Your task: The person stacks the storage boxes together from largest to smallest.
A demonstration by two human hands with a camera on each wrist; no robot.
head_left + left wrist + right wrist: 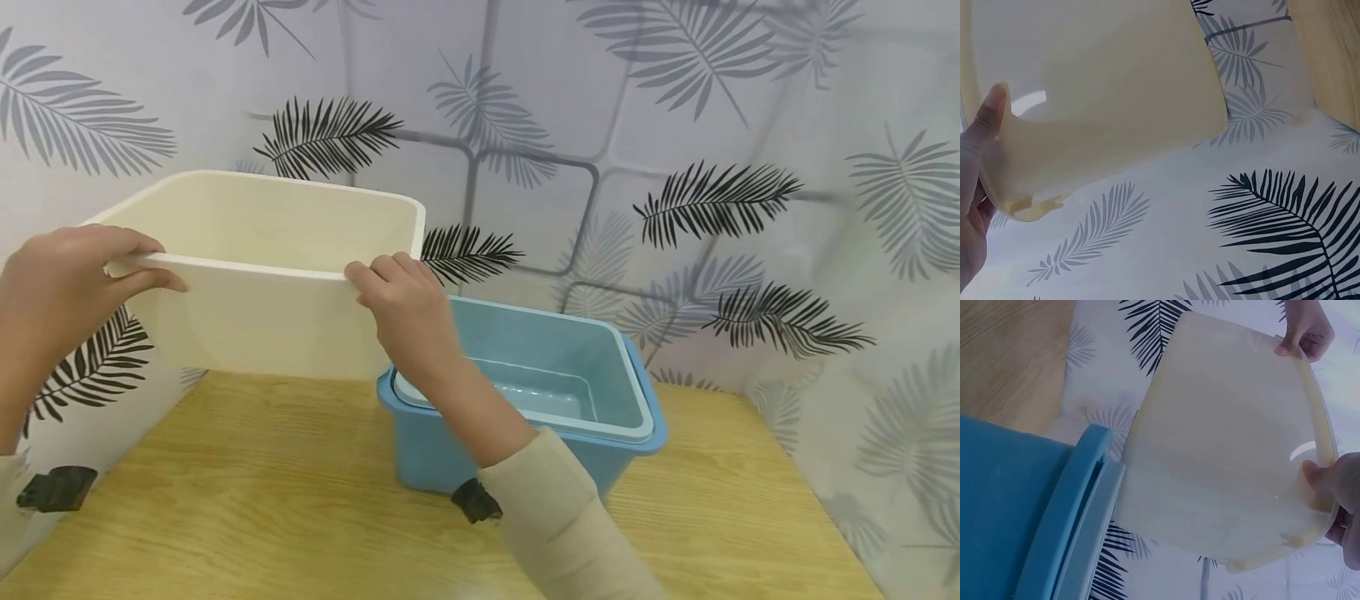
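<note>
A cream plastic bin (255,321) is held up over the left part of the table, its open top facing up. My left hand (78,279) grips its rim at the left, thumb on the near wall. At the rim's right near corner, my right hand (405,312) pinches the edge; in the right wrist view its thumb (1319,477) presses the outer wall. Right of the cream bin stands a blue bin (427,454), with a light blue bin (540,333) nested inside it. My right forearm passes in front of these two bins.
The wood-grain table (300,517) lies under everything. Behind and at both sides hangs a pale cloth (540,100) printed with grey and black leaves. A dark strap piece (56,490) sits at my left sleeve, another (476,500) at my right.
</note>
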